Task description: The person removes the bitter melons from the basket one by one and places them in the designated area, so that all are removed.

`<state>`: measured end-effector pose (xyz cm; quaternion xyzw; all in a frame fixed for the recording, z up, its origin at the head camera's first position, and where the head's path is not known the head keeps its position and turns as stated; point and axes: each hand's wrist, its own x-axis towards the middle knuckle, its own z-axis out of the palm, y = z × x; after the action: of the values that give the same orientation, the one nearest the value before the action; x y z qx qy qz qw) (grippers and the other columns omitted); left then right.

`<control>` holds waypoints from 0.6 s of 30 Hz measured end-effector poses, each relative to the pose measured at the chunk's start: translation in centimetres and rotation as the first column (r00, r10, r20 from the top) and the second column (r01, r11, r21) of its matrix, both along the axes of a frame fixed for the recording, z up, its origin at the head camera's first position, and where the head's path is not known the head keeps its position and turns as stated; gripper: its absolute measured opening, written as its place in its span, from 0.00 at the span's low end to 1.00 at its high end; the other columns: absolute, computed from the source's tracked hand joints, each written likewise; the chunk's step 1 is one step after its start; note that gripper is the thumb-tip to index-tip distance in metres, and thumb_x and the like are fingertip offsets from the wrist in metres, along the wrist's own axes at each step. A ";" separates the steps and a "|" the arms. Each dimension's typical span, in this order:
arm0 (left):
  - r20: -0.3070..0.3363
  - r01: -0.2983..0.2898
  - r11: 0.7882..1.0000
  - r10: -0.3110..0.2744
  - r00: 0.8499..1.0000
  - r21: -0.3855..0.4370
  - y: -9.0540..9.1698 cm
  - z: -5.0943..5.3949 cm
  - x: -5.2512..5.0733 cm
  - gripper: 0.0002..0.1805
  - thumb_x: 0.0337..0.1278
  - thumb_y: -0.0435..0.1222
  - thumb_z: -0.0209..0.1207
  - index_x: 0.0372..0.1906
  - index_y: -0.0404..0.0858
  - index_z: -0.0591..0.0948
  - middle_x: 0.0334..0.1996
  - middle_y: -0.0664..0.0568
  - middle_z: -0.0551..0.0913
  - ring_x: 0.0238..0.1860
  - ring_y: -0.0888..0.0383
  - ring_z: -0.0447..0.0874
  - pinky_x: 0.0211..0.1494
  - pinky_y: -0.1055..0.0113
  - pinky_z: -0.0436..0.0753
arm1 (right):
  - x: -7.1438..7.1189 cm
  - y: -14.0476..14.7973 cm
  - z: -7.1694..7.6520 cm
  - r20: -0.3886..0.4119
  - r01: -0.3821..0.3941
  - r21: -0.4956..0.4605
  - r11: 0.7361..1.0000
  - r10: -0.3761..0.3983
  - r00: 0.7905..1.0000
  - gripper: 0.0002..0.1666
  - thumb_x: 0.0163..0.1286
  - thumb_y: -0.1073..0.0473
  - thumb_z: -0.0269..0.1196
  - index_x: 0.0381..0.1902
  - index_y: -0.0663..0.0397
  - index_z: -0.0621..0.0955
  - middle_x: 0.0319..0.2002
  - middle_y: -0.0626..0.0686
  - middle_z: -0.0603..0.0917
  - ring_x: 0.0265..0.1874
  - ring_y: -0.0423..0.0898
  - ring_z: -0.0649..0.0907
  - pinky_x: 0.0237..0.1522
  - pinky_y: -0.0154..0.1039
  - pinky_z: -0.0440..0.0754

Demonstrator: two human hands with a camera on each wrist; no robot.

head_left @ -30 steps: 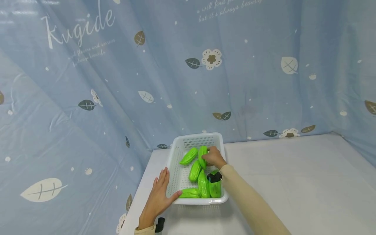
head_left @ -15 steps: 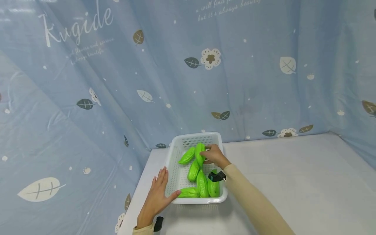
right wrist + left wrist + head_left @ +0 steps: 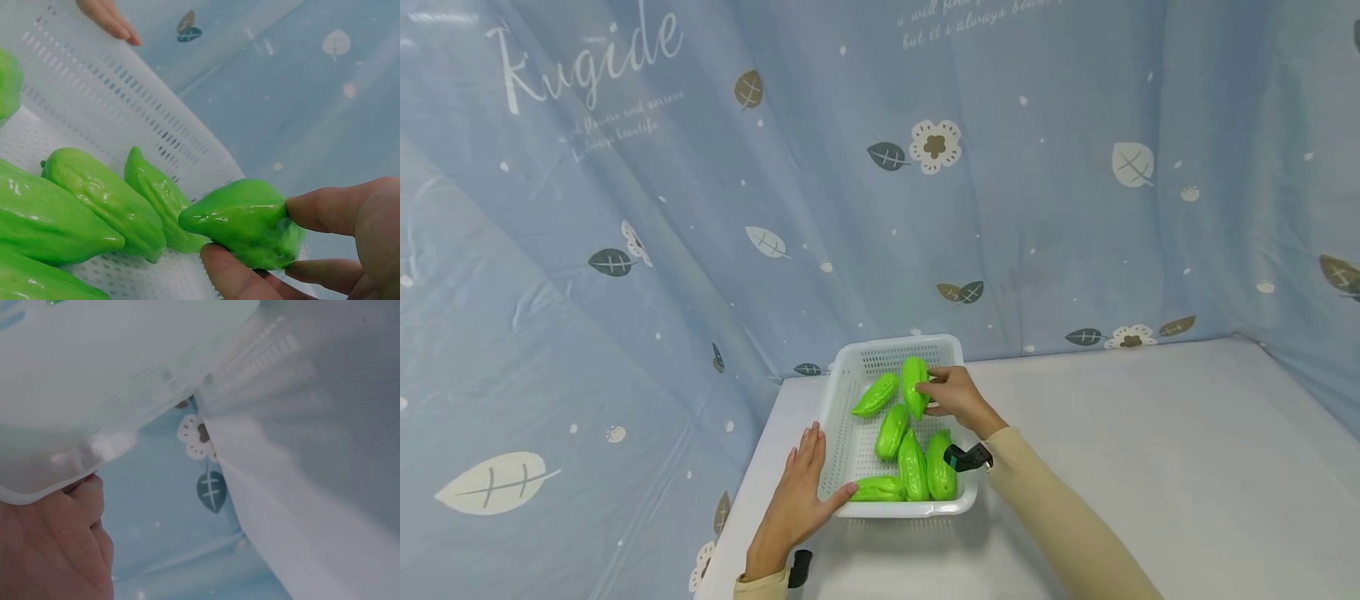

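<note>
A white perforated basket (image 3: 847, 442) holds several bright green, ridged vegetables, one of them (image 3: 892, 432) near its middle. My right hand (image 3: 961, 398) pinches another green vegetable (image 3: 914, 387) between thumb and fingers at the basket's back right; in the right wrist view this vegetable (image 3: 244, 219) is above the others, its pointed end facing left. My left hand (image 3: 797, 498) rests with extended fingers along the basket's left side, thumb at the front left corner. In the left wrist view, part of the left hand (image 3: 53, 544) shows against the basket's rim (image 3: 31, 499).
The basket stands on a white-covered table (image 3: 1112, 433), near its left edge. Behind and to the left hangs a blue curtain (image 3: 820, 167) with leaf and flower prints. A black device (image 3: 967, 457) is strapped at the right wrist, another (image 3: 800, 568) at the left.
The right hand has lifted the pinched vegetable slightly, away from the one below that it had overlapped. The left hand has stayed at the basket's side.
</note>
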<state>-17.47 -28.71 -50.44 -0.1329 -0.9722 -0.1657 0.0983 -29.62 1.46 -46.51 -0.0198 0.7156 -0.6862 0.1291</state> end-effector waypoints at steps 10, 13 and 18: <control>0.016 0.005 1.000 -0.005 1.000 0.005 0.2 -0.1 0.0 0.58 0.61 0.64 0.61 0.81 0.29 0.56 0.84 0.40 0.52 0.84 0.40 0.50 0.81 0.35 0.56 | 1.0 1.6 0.7 -0.002 0.022 0.006 1.000 -0.022 1.000 0.38 0.75 0.59 0.64 0.76 0.67 0.66 0.63 0.70 0.79 0.54 0.59 0.87 0.49 0.50 0.91; 0.008 0.005 1.000 -0.005 1.000 -0.004 0.1 -0.1 -0.1 0.58 0.61 0.64 0.61 0.81 0.29 0.56 0.84 0.40 0.52 0.84 0.39 0.51 0.81 0.35 0.57 | 1.2 1.9 0.8 -0.005 0.035 0.009 0.999 -0.035 0.999 0.37 0.74 0.59 0.64 0.76 0.67 0.67 0.61 0.69 0.81 0.52 0.58 0.88 0.48 0.49 0.91; 0.008 -0.004 1.000 0.004 1.000 -0.003 0.0 -0.1 -0.2 0.58 0.61 0.64 0.62 0.81 0.29 0.56 0.84 0.41 0.52 0.84 0.38 0.50 0.81 0.35 0.55 | 1.5 2.5 1.0 -0.018 0.036 0.011 0.999 -0.036 0.999 0.36 0.75 0.59 0.64 0.75 0.67 0.69 0.61 0.69 0.81 0.52 0.57 0.89 0.48 0.49 0.91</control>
<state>-17.66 -28.75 -50.51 -0.1304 -0.9731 -0.1646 0.0944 -28.13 3.94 -45.48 -0.0123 0.7207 -0.6843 0.1103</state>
